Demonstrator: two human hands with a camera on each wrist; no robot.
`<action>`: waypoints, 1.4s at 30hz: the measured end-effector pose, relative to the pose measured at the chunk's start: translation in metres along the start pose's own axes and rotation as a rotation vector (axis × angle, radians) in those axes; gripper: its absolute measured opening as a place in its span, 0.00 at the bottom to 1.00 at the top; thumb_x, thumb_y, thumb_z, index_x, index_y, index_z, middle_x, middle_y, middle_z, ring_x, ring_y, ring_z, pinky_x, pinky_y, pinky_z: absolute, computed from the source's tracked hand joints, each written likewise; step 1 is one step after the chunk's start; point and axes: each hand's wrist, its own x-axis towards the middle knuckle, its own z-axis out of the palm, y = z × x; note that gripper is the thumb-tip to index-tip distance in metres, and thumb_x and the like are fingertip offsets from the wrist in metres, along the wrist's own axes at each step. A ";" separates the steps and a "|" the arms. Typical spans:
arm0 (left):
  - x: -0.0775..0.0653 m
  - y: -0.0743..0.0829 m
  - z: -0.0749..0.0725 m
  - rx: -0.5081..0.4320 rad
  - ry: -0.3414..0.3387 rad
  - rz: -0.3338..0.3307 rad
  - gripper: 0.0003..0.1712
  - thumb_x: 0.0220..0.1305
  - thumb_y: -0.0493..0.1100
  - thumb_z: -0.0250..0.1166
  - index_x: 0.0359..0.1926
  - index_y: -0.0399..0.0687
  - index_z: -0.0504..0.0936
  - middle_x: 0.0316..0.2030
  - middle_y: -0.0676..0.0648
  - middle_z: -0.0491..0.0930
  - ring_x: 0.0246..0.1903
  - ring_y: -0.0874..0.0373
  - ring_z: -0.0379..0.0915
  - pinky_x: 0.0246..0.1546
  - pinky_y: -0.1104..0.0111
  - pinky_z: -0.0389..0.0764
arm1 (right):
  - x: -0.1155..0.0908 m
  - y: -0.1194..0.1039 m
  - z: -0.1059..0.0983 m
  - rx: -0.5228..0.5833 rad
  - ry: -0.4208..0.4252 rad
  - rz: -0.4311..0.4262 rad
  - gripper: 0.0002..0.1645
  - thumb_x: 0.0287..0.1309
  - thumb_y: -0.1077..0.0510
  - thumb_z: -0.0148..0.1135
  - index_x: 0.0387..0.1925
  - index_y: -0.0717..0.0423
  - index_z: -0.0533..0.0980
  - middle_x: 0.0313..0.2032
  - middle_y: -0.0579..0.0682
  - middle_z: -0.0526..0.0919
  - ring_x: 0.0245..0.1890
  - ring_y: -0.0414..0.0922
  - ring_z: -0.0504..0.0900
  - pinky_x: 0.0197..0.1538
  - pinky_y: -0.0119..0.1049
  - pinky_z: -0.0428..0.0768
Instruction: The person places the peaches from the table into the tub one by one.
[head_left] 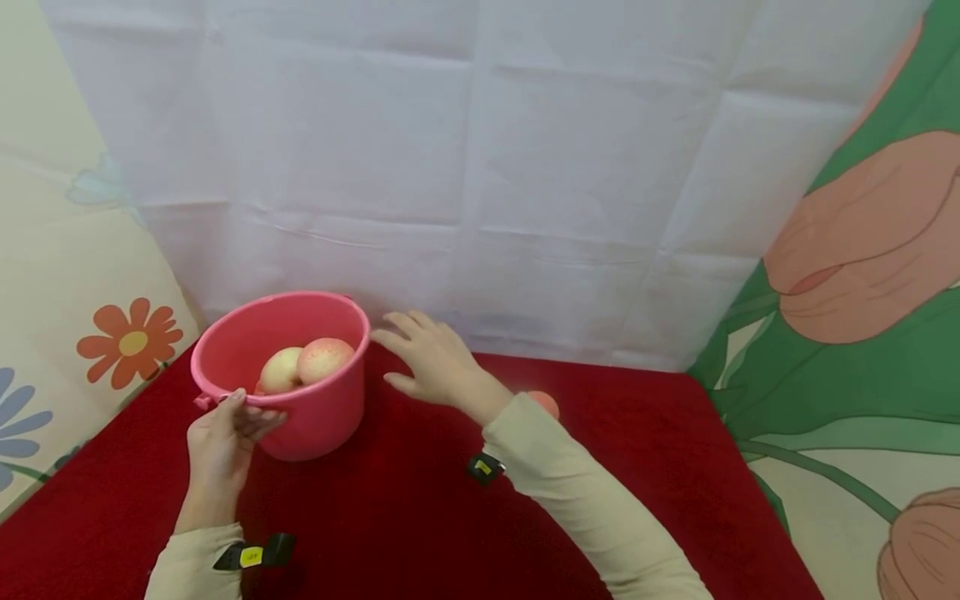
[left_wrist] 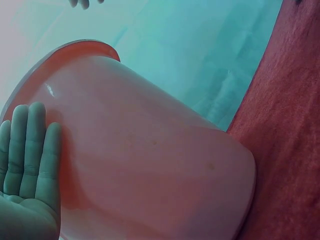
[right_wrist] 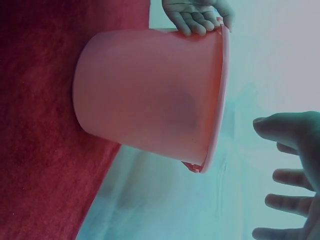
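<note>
A pink plastic bucket (head_left: pixel 322 417) stands on the red cloth, and peaches (head_left: pixel 324 360) lie inside it. My left hand (head_left: pixel 225 437) holds the near left of the rim, thumb over the edge and fingers along the outer wall. In the left wrist view, those fingers (left_wrist: pixel 31 150) lie against the bucket's side (left_wrist: pixel 150 135). To the right of the bucket my right hand (head_left: pixel 431 358) hovers with spread fingers and holds nothing. The right wrist view shows that hand (right_wrist: pixel 295 175) apart from the rim. Lower bucket contents are hidden.
A reddish round thing (head_left: pixel 543 404) on the cloth is partly hidden behind my right forearm. A white sheet (head_left: pixel 450 167) hangs behind the red-covered table (head_left: pixel 420 517). Flower-patterned cloths hang at the left (head_left: pixel 82 250) and right (head_left: pixel 862 375).
</note>
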 end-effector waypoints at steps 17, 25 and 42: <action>0.003 -0.005 -0.003 -0.023 -0.037 0.049 0.19 0.67 0.38 0.52 0.22 0.38 0.83 0.19 0.43 0.82 0.24 0.53 0.83 0.30 0.64 0.82 | -0.035 0.005 0.013 0.055 0.057 -0.018 0.30 0.55 0.46 0.61 0.59 0.49 0.69 0.59 0.53 0.68 0.58 0.48 0.67 0.48 0.41 0.77; 0.004 -0.006 -0.004 -0.034 -0.046 0.065 0.21 0.68 0.37 0.51 0.21 0.38 0.82 0.18 0.42 0.82 0.23 0.53 0.82 0.29 0.64 0.82 | -0.053 0.004 0.018 0.052 0.097 -0.022 0.29 0.55 0.47 0.62 0.58 0.50 0.70 0.59 0.54 0.69 0.57 0.49 0.68 0.47 0.40 0.78; 0.004 -0.004 -0.003 -0.010 -0.043 0.043 0.19 0.68 0.39 0.52 0.22 0.38 0.83 0.20 0.43 0.82 0.25 0.53 0.83 0.30 0.64 0.82 | -0.083 0.006 0.028 0.076 0.102 0.004 0.30 0.53 0.48 0.64 0.57 0.53 0.70 0.59 0.56 0.69 0.57 0.53 0.69 0.47 0.43 0.78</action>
